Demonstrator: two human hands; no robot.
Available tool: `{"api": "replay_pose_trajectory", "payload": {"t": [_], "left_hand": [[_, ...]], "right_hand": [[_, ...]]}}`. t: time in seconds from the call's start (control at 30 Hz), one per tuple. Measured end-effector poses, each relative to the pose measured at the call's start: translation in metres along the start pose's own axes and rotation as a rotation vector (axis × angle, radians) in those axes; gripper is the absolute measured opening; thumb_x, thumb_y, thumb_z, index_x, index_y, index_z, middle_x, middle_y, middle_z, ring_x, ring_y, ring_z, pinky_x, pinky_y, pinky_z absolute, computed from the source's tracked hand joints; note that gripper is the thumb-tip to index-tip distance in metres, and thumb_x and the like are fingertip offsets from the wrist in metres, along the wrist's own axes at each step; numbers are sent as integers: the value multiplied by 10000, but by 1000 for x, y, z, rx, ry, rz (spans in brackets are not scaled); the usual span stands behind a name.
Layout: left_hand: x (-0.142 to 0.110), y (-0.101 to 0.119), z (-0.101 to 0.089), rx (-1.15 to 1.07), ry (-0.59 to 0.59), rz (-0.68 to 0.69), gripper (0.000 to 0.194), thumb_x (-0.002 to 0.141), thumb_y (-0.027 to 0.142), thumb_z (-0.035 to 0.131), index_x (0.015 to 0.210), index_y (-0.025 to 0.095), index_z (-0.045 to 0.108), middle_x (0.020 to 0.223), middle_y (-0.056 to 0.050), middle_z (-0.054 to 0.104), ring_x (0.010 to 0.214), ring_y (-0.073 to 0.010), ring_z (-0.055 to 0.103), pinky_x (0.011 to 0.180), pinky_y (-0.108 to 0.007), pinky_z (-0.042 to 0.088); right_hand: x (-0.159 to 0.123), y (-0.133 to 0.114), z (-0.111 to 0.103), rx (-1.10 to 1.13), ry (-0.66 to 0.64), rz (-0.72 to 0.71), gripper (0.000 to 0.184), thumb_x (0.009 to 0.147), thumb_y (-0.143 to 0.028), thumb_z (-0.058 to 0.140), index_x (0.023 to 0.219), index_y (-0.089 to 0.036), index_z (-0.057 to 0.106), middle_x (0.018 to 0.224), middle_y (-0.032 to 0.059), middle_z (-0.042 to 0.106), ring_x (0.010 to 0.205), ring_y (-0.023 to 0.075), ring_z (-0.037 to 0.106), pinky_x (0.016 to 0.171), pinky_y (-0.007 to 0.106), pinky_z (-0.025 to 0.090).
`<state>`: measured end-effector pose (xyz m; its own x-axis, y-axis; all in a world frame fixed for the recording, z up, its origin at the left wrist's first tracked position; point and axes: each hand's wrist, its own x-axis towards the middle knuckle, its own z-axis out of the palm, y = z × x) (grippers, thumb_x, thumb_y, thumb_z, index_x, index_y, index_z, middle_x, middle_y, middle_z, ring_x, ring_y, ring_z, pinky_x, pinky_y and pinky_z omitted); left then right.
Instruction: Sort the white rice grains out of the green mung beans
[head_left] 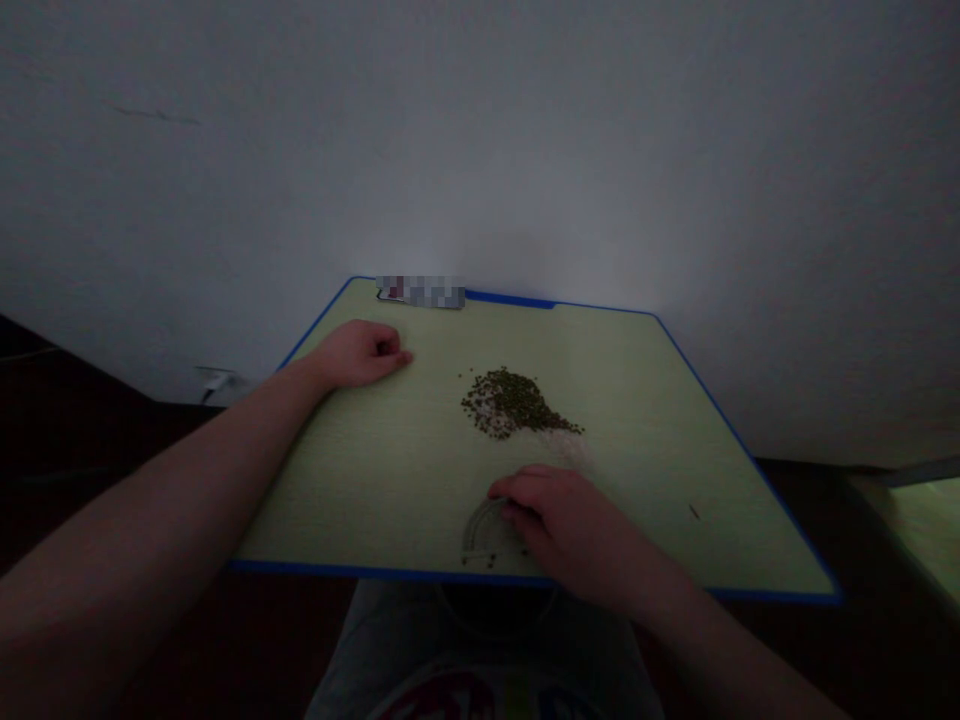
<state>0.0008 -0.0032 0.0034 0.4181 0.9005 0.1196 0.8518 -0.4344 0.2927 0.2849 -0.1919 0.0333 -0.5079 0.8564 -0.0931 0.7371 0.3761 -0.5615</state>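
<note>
Head view, looking down in dim light: my right hand (570, 525) lies palm down near the front edge of the table (360, 480), a pale green top with a blue rim. Its fingers (517, 492) are curled loosely over the right side of a clear protractor (480, 535), touching it and pressing it flat against the top. I cannot tell whether any finger is hooked under the edge, so it reads as resting on the protractor rather than gripping it. The curved side of the protractor shows to the left of my knuckles, and its straight edge sits close to the table's front rim.

Just beyond my right fingertips is a pile of seeds (510, 400), small dark green grains heaped toward the middle of the table. A paler, whitish patch of grains (562, 440) trails off its right side toward my hand, near it but not touching it as far as I can see.

My left hand (360, 352) rests well apart from all that, at the far left corner of the table. It is closed into a loose fist with the thumb side up, and I can see nothing in it. A small blurred card (420, 291) lies at the far edge, just beyond that hand. Behind the table stands a plain wall (525, 150).
</note>
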Motion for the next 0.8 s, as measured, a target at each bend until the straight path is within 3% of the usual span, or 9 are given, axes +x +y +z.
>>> {"api": "replay_pose_trajectory", "payload": {"t": [0.33,0.8], "left_hand": [[-1,-2,1,15,4,23,408,760,534,454,640,157,551,529,9,489,506,-96,399,518,-244,261],[1,-4,2,25,6,32,397,758,527,456,637,161,550,526,11,479,501,-97,396,513,-243,263]], "right_hand": [[-21,-4,6,25,39,86,248,879,-166,468,1019,-210,667,940,43,682,863,174,606,797,303,447],[-43,11,5,137,55,160,240,868,-191,486,1036,-226,654,976,32,685,892,172,610,805,311,459]]}}
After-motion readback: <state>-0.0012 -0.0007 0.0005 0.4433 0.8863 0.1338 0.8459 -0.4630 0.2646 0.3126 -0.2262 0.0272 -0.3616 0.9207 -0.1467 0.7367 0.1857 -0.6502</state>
